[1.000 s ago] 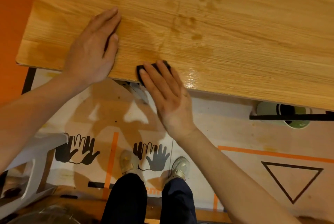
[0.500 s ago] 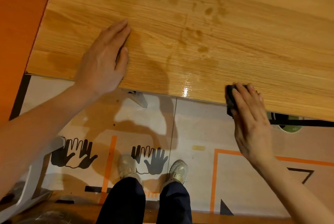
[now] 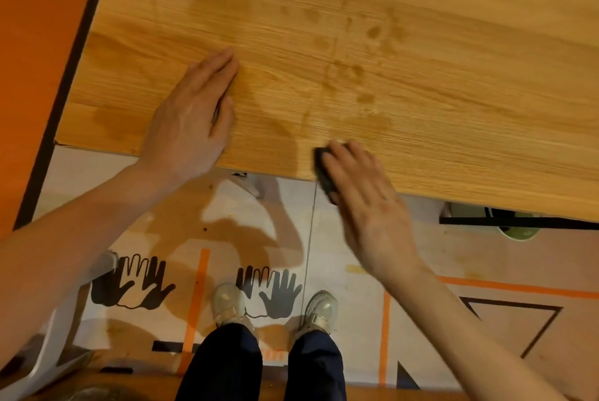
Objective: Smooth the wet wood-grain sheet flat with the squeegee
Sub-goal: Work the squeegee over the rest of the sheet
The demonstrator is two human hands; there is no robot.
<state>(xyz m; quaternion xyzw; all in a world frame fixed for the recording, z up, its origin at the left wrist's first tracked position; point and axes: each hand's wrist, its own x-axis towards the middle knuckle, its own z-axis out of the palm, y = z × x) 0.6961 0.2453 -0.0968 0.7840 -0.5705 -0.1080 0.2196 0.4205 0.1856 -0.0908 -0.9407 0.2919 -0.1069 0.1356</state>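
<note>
The wood-grain sheet (image 3: 421,83) covers the tabletop and shows dark wet blotches near its middle. My left hand (image 3: 191,122) lies flat on the sheet near the front edge, fingers straight and together. My right hand (image 3: 366,193) holds the small black squeegee (image 3: 324,170) at the sheet's front edge, fingers draped over it so only its left end shows. About a hand's width separates the two hands.
The table's front edge runs diagonally across the view, with a printed floor mat (image 3: 324,255) below it. A green-rimmed cup (image 3: 518,229) sits under the table at right. My shoes (image 3: 228,303) stand on the mat. A white chair (image 3: 48,352) is at lower left.
My right hand slid the squeegee right along the front edge, then back left toward the middle. My left hand stayed pressed flat on the sheet.
</note>
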